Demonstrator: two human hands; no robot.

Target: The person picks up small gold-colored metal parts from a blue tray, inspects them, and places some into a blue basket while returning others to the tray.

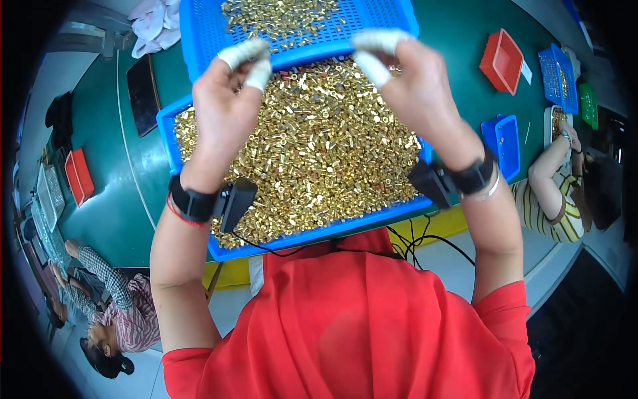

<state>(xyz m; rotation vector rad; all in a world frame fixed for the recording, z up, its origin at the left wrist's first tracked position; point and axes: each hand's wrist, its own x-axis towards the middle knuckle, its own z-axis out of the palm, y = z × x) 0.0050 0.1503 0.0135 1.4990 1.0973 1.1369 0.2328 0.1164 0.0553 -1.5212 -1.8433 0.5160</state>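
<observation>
My left hand (pixel 226 103) is raised over the upper left part of a blue tray (pixel 325 233) heaped with small gold metal fittings (pixel 319 146). White finger covers sit on its thumb and index finger, which are apart, with the other fingers curled. Opposite it, my right hand (pixel 419 83) also wears white covers, its thumb and index finger spread. No held piece shows in either hand. Both sets of fingertips are close to the near rim of a blue perforated basket (pixel 199 40), which holds more gold fittings. Whether they touch the rim, I cannot tell.
A dark flat device (pixel 143 95) and a red bin (pixel 80 176) lie to the left on the green table (pixel 109 146). Another red bin (pixel 502 62), a blue bin (pixel 508 143) and a blue basket (pixel 557 78) stand to the right. Other people sit on both sides. Black cables hang near me.
</observation>
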